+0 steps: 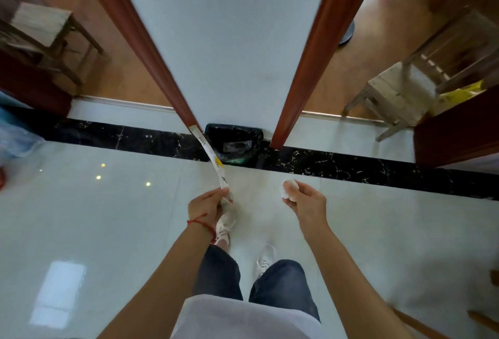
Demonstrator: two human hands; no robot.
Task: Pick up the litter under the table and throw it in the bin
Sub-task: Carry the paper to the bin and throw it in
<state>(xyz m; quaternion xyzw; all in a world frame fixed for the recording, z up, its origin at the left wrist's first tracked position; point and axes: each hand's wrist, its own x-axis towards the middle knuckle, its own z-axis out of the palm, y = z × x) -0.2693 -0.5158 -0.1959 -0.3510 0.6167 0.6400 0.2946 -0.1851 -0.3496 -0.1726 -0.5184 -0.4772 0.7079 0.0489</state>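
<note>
White litter in both hands, person standing on the tiled floor (94,230) facing the bin (234,142). Left hand (208,205) has fingers pinched on the end of a long paper wrapper (213,159), which sticks out forward toward the bin. Right hand (303,198) has fingers closed on a crumpled tissue ball (289,187). Both held out front, clear of the body, probably ready to drop. Black-lined bin sits against the wall (224,41) between two door frames, near ahead.

You stand on a glossy pale tile floor (108,230) crossed by a black marble strip (351,168). A white wall (229,41) with red-brown trim (318,55) rises ahead. Wooden chairs (399,90) sit beyond on either side.
</note>
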